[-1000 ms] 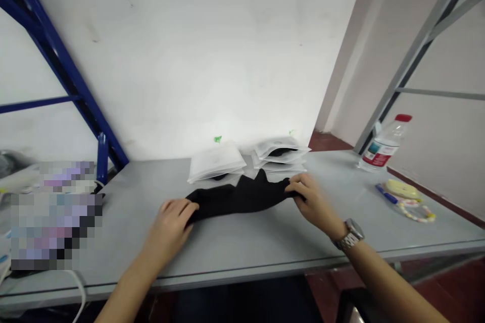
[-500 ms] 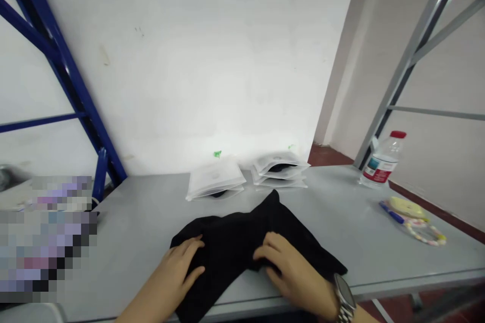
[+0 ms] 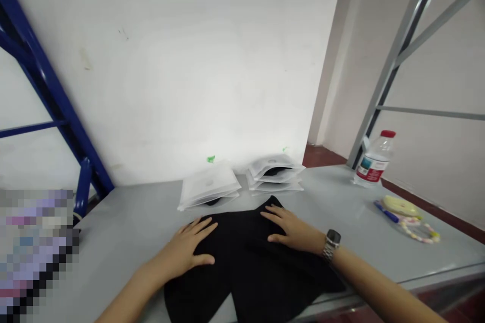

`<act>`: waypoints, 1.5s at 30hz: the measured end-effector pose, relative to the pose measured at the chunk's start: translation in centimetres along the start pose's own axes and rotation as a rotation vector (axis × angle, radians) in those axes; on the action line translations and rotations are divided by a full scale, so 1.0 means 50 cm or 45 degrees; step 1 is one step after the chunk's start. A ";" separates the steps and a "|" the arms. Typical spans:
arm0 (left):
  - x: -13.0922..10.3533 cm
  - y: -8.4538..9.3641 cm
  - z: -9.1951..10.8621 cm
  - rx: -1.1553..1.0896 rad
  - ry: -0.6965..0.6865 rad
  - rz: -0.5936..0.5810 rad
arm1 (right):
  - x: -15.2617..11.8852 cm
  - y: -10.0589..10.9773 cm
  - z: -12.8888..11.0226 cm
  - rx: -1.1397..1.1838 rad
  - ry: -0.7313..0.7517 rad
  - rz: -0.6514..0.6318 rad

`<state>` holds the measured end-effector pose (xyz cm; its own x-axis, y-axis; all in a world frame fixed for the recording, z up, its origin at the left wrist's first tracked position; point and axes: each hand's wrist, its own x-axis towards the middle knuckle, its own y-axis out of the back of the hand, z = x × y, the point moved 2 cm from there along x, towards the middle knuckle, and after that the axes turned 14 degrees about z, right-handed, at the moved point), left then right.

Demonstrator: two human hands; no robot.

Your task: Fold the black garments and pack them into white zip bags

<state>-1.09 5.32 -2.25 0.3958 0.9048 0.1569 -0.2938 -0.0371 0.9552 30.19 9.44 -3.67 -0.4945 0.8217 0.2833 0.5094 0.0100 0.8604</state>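
A pair of black shorts (image 3: 235,257) lies spread on the grey table, its two legs parted toward me and hanging past the lower edge of the view. My left hand (image 3: 191,247) rests flat on the upper left part of the cloth with fingers stretched out. On the upper right part lies my right hand (image 3: 290,227), fingers spread and a metal-band watch (image 3: 332,243) on its wrist. A few folds cross the right leg. Neither hand grips the fabric.
Behind the shorts, two stacks of frosted zip bags, a left one (image 3: 208,184) and a right one (image 3: 275,171), hold dark items. A water bottle (image 3: 375,161), a yellow object (image 3: 399,206) and a beaded bracelet (image 3: 420,232) lie right on the table (image 3: 129,222). A blue frame (image 3: 56,91) stands left.
The black cloth has been spread flatter, with both legs now showing. My right hand has moved up and opened out. My left hand has flattened, and the view has shifted slightly right.
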 end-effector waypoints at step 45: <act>0.144 0.008 -0.112 0.350 0.174 0.782 | 0.285 -0.101 -0.200 -0.326 0.513 0.624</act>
<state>-3.21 14.19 -2.15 0.1092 0.7301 0.6746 -0.1909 -0.6506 0.7350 13.52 15.41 0.26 -0.4982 0.4200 0.7586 0.5835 -0.4848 0.6516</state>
